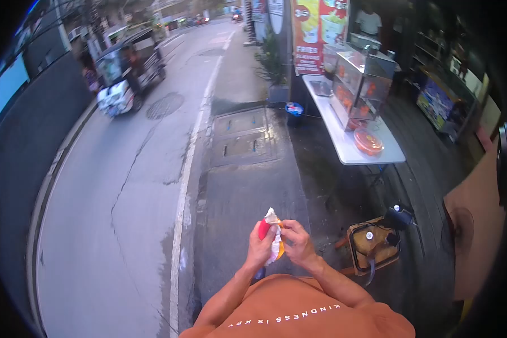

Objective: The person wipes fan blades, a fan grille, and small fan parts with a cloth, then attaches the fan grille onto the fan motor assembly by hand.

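In front of my chest, both hands are at a small crumpled item in white, red and yellow-orange (275, 249) that looks like a wrapper or cloth. My left hand (259, 243) grips its red side, the thumb pressed against the white part. My right hand (298, 243) pinches its yellow-orange edge from the other side. A white tip sticks up above the fingers. What lies inside the folds, if anything, is hidden. Both hands are over the dark pavement (242, 194), apart from the table.
At right, a white folding table (343, 147) bears a glass food case (361, 84) and a lidded tub (368, 142). A wooden stool (373, 260) with a black-rimmed tray stands close by. A blue bin (294, 115) stands beyond. On the road, a motor tricycle (127, 70) is at left.
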{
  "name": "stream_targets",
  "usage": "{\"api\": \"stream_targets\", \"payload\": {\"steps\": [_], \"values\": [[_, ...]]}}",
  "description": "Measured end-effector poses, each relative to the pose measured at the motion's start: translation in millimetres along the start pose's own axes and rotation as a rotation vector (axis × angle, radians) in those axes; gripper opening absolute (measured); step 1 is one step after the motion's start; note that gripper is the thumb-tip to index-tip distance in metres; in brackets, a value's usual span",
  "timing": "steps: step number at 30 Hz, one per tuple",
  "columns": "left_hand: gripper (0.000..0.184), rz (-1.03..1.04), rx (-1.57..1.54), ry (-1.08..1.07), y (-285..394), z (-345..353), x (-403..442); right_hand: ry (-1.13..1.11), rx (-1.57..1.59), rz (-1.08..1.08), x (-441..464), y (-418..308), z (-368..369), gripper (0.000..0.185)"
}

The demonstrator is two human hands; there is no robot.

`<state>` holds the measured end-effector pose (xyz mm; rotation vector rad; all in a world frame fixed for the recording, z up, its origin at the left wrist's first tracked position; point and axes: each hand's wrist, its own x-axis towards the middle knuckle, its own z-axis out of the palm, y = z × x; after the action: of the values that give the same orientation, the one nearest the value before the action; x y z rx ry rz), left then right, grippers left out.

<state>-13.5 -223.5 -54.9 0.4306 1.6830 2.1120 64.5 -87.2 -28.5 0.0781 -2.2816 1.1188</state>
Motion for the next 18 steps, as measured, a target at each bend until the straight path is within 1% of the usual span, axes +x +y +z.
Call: {"api": "stream_targets", "payload": {"steps": [3,6,7,9,10,12,13,14,15,16,17,18], "values": [[0.028,-0.038,0.101,-0.038,5,-24,45,0.061,0.031,0.102,23,-2,22,0.029],[0.034,-0.204,-0.017,-0.013,16,-42,78,0.059,0.096,0.150,49,11,42,0.032],[0.035,-0.221,-0.048,-0.052,17,-48,85,0.064,0.104,0.175,52,15,48,0.033],[0.040,-0.248,-0.116,-0.133,21,-56,102,0.155,0.239,0.302,61,23,56,0.033],[0.039,-0.212,-0.149,-0.212,24,-58,107,0.201,0.304,0.358,66,28,59,0.034],[0.040,-0.132,-0.223,-0.350,31,-59,113,0.230,0.343,0.350,71,50,60,0.032],[0.044,-0.138,-0.215,-0.403,33,-60,121,0.240,0.368,0.348,73,61,62,0.031],[0.048,-0.146,-0.206,-0.452,35,-64,128,0.253,0.413,0.294,78,68,64,0.030],[0.052,-0.155,-0.194,-0.498,35,-68,138,0.286,0.492,0.328,84,74,69,0.032],[0.047,-0.167,-0.284,-0.479,31,-64,147,0.316,0.573,0.361,91,79,72,0.034],[0.045,-0.171,-0.291,-0.440,24,-63,157,0.344,0.655,0.396,98,83,76,0.036],[0.043,-0.172,-0.298,-0.400,16,-61,169,0.351,0.709,0.426,106,90,78,0.044]]}}
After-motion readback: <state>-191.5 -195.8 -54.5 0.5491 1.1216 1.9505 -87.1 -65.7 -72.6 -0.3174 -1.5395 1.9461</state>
